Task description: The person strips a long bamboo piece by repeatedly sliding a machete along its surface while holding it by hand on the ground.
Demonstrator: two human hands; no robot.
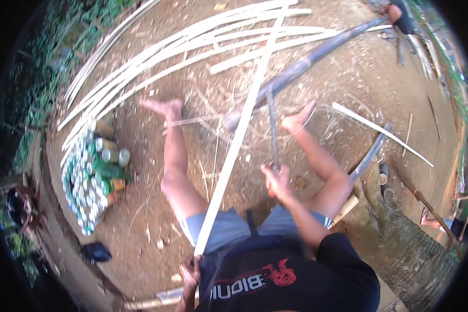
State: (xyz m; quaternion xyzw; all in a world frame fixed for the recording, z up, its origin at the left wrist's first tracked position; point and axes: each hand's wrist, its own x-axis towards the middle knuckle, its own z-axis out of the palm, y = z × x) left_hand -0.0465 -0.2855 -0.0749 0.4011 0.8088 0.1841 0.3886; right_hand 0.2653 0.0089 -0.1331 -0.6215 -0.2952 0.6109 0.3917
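Your right hand, fingers wrapped tight, grips a dark blade at frame centre, cutting into the long pale bamboo strip that runs diagonally from top centre down to your left hand, whose fingers close around its lower end near the bottom edge.

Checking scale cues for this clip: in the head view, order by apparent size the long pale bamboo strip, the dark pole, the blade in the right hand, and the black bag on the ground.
1. Bamboo strip, spanning most of the picture, though its near end lies close to the camera.
2. Dark pole, nearly as long and thicker.
3. Blade.
4. Black bag, smallest.
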